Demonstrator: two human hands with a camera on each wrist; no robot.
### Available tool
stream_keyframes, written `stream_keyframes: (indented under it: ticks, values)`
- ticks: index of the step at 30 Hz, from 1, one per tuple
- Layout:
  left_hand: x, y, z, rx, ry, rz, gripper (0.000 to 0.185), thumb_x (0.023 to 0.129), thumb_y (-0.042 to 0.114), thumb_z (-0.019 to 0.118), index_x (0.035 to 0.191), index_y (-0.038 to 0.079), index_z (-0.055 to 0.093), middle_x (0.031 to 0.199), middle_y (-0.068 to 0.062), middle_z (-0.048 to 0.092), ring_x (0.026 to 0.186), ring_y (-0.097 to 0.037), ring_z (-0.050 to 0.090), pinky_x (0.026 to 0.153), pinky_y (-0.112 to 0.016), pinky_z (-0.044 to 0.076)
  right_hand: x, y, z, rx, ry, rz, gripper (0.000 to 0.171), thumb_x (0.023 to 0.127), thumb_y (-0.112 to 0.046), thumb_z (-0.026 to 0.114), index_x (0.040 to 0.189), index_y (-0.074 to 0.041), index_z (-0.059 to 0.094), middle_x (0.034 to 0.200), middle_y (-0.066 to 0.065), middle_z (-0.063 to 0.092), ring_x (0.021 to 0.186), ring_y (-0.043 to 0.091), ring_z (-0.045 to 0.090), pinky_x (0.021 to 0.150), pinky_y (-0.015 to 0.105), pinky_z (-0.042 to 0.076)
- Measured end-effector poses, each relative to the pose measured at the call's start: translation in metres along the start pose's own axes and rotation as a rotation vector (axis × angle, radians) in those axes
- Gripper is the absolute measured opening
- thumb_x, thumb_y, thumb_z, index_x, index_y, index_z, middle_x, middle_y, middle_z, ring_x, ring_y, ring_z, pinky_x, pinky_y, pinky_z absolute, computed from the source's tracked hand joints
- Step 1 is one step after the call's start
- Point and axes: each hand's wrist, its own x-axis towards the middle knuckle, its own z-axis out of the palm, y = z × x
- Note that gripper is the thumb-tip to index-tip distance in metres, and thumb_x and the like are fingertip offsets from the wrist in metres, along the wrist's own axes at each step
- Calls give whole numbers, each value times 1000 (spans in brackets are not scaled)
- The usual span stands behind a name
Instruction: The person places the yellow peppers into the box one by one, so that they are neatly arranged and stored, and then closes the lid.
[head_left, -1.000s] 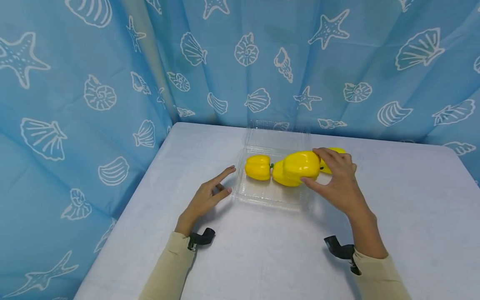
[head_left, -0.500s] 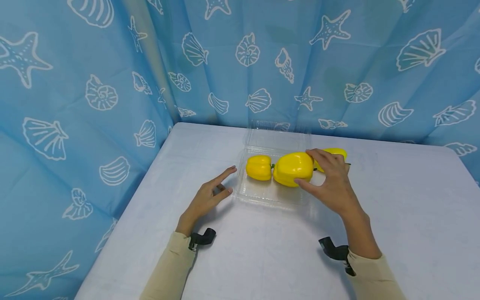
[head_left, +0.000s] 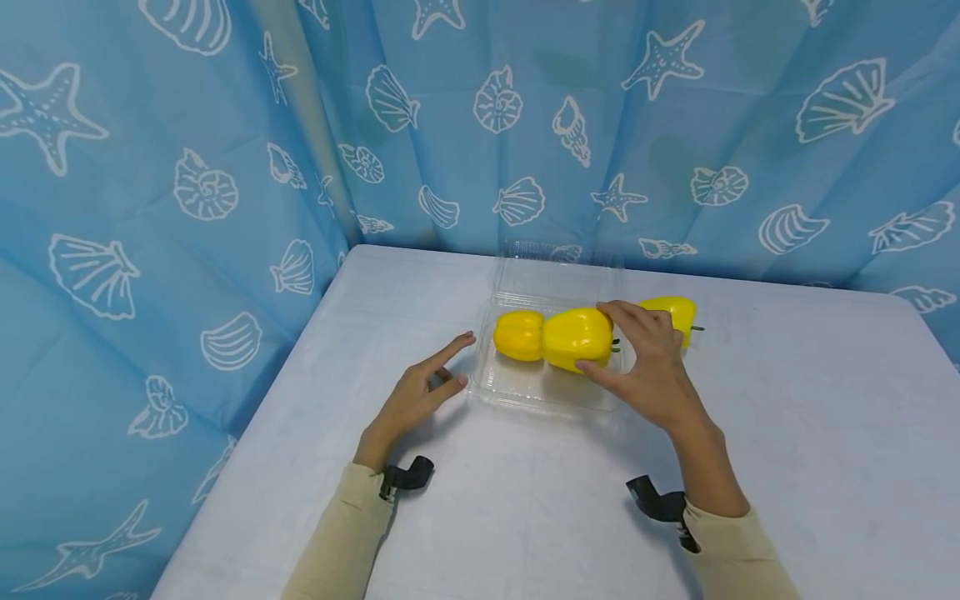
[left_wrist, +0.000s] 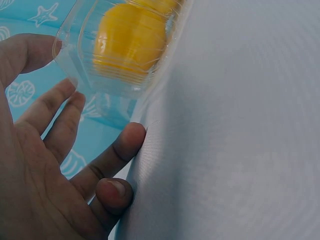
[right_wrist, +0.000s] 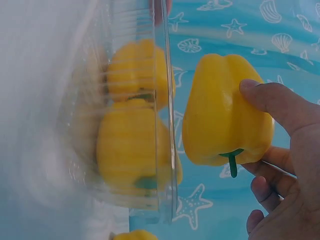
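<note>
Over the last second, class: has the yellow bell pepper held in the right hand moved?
Yes. The yellow bell pepper gripped by the right hand has shifted left, further over the clear plastic clamshell container, closer to the small yellow pepper lying inside.

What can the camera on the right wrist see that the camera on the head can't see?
Only the right wrist view shows two peppers already lying in the clear box under the held pepper, and its green stem. Only the head view shows the left hand by the box, the white table, and another pepper outside the box. Both show the right hand holding that pepper, and the blue shell curtain.
</note>
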Motion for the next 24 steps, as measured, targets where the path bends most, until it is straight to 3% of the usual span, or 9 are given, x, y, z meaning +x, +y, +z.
stream_keyframes:
  ticks: [24]
  values:
    - [0, -3, 1, 3, 3, 12, 59, 100, 32, 59, 155, 35, 37, 157, 18, 36, 85, -15, 58, 69, -33, 48, 4, -21, 22, 41, -48, 16, 71, 76, -32, 88, 138, -13, 57, 142, 9, 52, 120, 31, 38, 92, 58, 27]
